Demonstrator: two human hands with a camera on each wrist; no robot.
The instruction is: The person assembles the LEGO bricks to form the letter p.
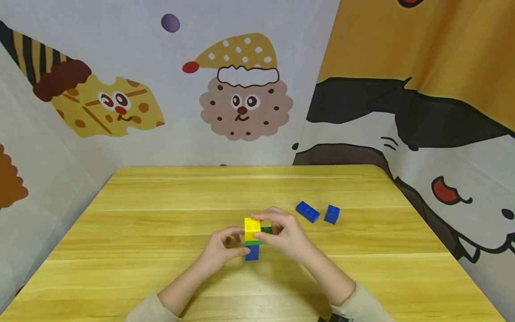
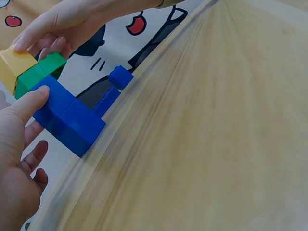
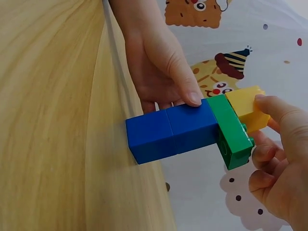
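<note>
A stack of toy building bricks stands upright on the table. Two blue bricks, the lower (image 3: 150,139) and the upper (image 3: 192,125), form its column. Across them lies a longer green brick (image 3: 230,130), jutting out to the right in the head view. On the green one's left end sits a yellow brick (image 1: 252,229). My right hand (image 1: 287,235) pinches the yellow brick between thumb and fingers. With its thumb on the near face and fingers behind, my left hand (image 1: 221,248) holds the upper blue brick (image 2: 50,103).
Farther back on the wooden table (image 1: 161,214), right of the stack, lie a long blue brick (image 1: 307,212) and a smaller blue brick (image 1: 331,214). A cartoon-printed cloth (image 1: 141,152) hangs behind the table. Something dark (image 1: 338,318) shows by the right sleeve.
</note>
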